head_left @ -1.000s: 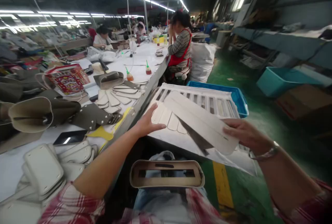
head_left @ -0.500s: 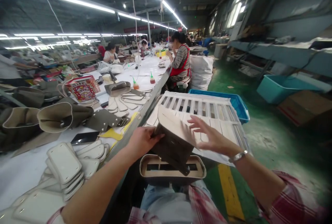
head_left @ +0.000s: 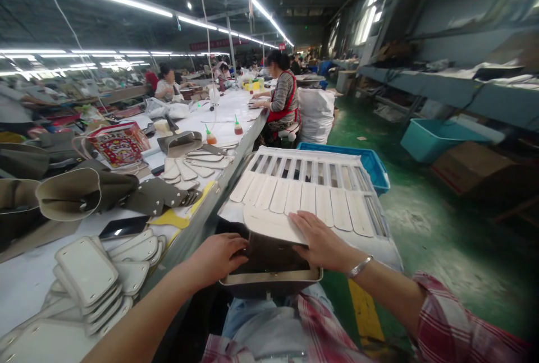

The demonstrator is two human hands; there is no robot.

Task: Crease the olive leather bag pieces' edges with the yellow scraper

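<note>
My left hand (head_left: 217, 259) grips the left side of a folded grey-brown bag panel with a cream lining (head_left: 269, 237). The panel stands inside an open bag body (head_left: 272, 281) resting on my lap. My right hand (head_left: 322, 242) lies flat on the panel's cream top edge, fingers stretched out, pressing it down. Just beyond them a white slatted rack (head_left: 311, 155) carries a row of cream tongue-shaped pieces (head_left: 303, 197).
A long white worktable (head_left: 42, 265) at left holds stacked cream rounded panels (head_left: 90, 273), grey rolled bag bodies (head_left: 80, 192), a dark phone (head_left: 122, 227) and glue bottles (head_left: 209, 136). A person in a red apron (head_left: 282, 96) sits ahead. A blue crate (head_left: 373, 161) stands behind the rack.
The long panel was held up flat in both hands, was then folded, and now stands in the bag body on my lap. My right hand shifted from its end to its top.
</note>
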